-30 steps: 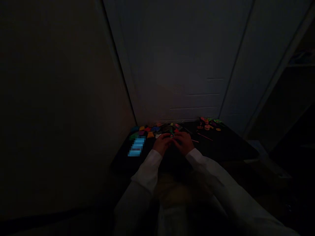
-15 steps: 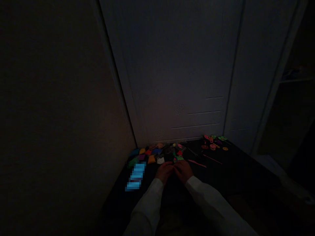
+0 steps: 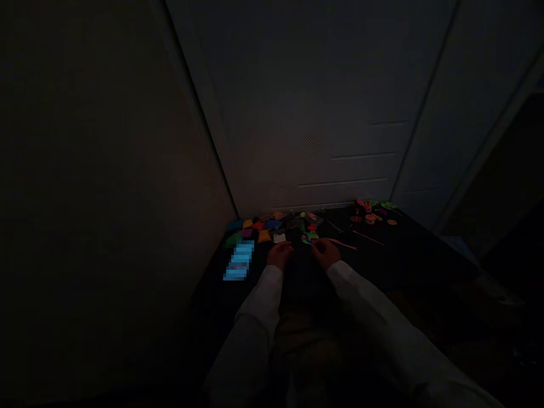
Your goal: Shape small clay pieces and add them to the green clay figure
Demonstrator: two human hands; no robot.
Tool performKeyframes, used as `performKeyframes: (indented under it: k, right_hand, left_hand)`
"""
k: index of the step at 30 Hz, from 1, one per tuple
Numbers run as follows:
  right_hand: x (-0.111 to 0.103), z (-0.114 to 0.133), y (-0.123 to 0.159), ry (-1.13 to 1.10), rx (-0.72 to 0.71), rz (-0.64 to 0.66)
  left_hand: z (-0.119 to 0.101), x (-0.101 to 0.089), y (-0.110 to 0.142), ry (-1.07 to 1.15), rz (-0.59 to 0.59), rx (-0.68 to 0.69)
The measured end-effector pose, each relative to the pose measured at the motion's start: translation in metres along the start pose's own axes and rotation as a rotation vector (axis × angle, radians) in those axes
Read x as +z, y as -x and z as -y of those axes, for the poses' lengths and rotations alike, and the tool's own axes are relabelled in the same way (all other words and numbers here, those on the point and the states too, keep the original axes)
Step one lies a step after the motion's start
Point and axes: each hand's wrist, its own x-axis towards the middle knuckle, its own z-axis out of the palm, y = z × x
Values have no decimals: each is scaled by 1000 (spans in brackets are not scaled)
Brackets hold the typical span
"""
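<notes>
In dim light, my left hand (image 3: 279,256) hovers over the black table. Its fingers reach rightward, slightly apart, with nothing visible between them. My right hand (image 3: 327,254) is pinched; whatever its fingertips hold is too small and dark to make out. Just beyond its fingertips lies a small green modelling-clay piece (image 3: 306,238) with blue and pink bits. A red roof-like clay part (image 3: 313,227) stands at its back. Closest to my left hand is a white clay packet (image 3: 279,238). A pink flat strip, perhaps a clay tool (image 3: 343,244), lies beyond my right hand.
Several coloured clay packets (image 3: 264,236) line the back left of the table (image 3: 382,266). A lit, blurred phone screen (image 3: 239,260) lies at left. Small clay figures (image 3: 370,218) and a thin pink stick (image 3: 368,237) are at right. A pale panel (image 3: 306,102) rises behind.
My hands were together at the fingertips; now they are apart, the left more to the left and the right more to the right. The view has tilted down, and more of the green clay piece shows.
</notes>
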Motion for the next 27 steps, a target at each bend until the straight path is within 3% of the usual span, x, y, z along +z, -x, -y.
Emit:
performKeyframes:
  k: [6, 14, 21, 27]
  right_hand:
    - [-9, -3, 1, 5, 122, 92]
    - [-26, -7, 2, 41, 146, 236]
    - [-24, -6, 2, 128, 136, 338]
    - [-21, 1, 2, 228, 25, 412]
  left_hand:
    - [2, 0, -3, -293, 63, 115]
    - [8, -1, -4, -512, 184, 219]
    - [10, -2, -2, -510, 187, 230]
    - [9, 3, 0, -379, 201, 205]
